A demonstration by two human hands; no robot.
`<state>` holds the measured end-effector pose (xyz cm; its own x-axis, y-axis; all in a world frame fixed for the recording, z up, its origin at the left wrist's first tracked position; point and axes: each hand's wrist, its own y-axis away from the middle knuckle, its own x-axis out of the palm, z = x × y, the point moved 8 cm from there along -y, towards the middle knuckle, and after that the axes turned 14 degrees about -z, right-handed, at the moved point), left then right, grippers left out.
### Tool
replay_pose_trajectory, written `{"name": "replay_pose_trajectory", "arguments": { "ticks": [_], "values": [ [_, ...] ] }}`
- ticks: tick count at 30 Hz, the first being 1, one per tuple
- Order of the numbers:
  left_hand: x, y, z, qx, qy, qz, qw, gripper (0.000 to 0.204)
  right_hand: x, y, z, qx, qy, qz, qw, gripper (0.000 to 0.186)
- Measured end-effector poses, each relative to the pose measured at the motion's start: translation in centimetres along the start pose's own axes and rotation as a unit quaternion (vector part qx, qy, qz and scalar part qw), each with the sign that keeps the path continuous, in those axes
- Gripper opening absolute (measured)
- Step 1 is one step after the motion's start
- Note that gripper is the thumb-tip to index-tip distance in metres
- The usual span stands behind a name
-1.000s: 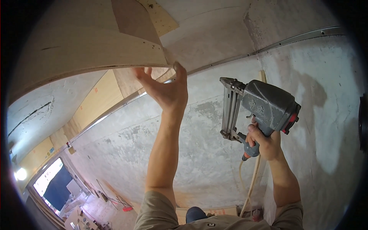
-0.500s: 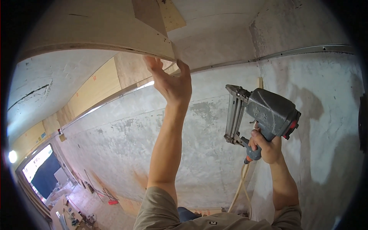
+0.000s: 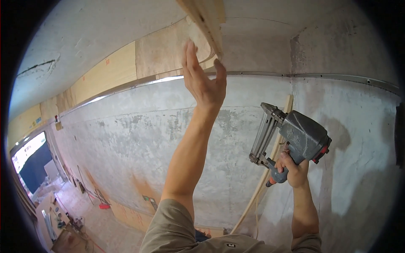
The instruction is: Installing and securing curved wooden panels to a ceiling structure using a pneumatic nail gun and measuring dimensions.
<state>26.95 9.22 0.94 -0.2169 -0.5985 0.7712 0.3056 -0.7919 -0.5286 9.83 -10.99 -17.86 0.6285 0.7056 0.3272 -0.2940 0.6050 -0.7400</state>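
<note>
Shifted since the earlier frames: one pale, flat plywood board with a dark-streaked edge [image 3: 202,23], then broad across the upper left, now a narrow strip seen nearly edge-on at top centre; whether board, viewpoint or both moved cannot be told.

Left hand [image 3: 205,89]: raised, fingers spread and thumb apart, beside the board's lower end, the thumb nearest it. No closed grip shows; contact cannot be told.

Right hand [image 3: 296,170]: wrapped round the handle of one dark grey, scuffed metal nail gun with red trim [image 3: 304,134]. Tool held lower and to the right, its nose well apart from the board.

Surroundings: one long, pale wooden batten [image 3: 249,204], slanting behind the nail gun; one grey metal rail [image 3: 337,77], along the wall at the corner.

State of progress, as judged: yellow sheet panels [image 3: 105,67] and one pale wood panel with a rounded end [image 3: 162,50] line the upper wall to the left, seemingly in place. Remaining: patchy grey plaster [image 3: 257,52] shows right of the board, as yet unpanelled; the board's fixing cannot be confirmed, and no nailing is under way.
</note>
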Motion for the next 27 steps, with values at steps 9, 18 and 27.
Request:
{"name": "replay_pose_trajectory", "arguments": {
  "ticks": [9,18,27],
  "values": [
    [1.9,-1.4,1.3,-0.018,0.028,0.047,0.998,0.092,0.1,-0.1,1.0,-0.042,0.07,-0.012,0.997,0.012],
    [1.8,2.0,4.3,-0.101,0.043,0.11,0.988,0.095,5.9,-0.8,8.0,-0.244,0.11,0.035,0.963,0.01],
    [5.8,-0.5,4.1,-0.105,0.092,0.222,0.965,0.097,10.8,-0.6,4.8,-0.16,0.107,-0.021,0.981,0.018]
  ]
}}
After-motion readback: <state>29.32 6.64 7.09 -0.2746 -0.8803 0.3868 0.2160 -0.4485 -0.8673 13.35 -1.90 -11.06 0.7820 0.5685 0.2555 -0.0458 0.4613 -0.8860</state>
